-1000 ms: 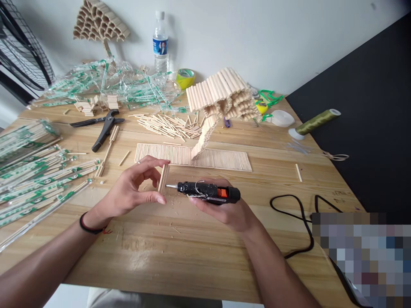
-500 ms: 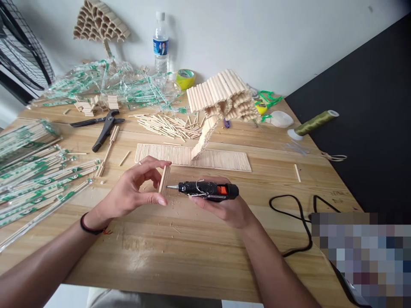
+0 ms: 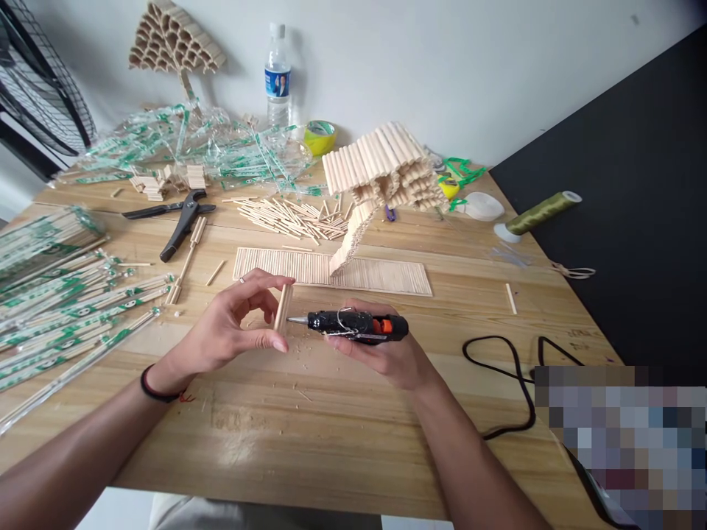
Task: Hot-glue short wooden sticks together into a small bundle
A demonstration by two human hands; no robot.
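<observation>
My left hand [image 3: 232, 327] pinches a short bundle of wooden sticks [image 3: 283, 307] upright between thumb and forefinger, just above the wooden table [image 3: 309, 419]. My right hand [image 3: 387, 353] grips a black glue gun [image 3: 356, 326] with an orange trigger, lying sideways. Its metal nozzle touches the right side of the stick bundle. Behind the hands lies a flat mat of sticks [image 3: 381, 274], from which a curved stick model [image 3: 381, 173] rises.
Wrapped chopsticks [image 3: 66, 309] lie at the left, black cutters [image 3: 180, 217] and loose cut sticks [image 3: 287, 216] further back. A water bottle [image 3: 277, 73], tape roll [image 3: 319, 135], green thread spool [image 3: 538, 210] and the gun's black cord [image 3: 516, 383] are also on the table.
The glue gun's nozzle has crept slightly up along the stick bundle. Both hands otherwise stay in place.
</observation>
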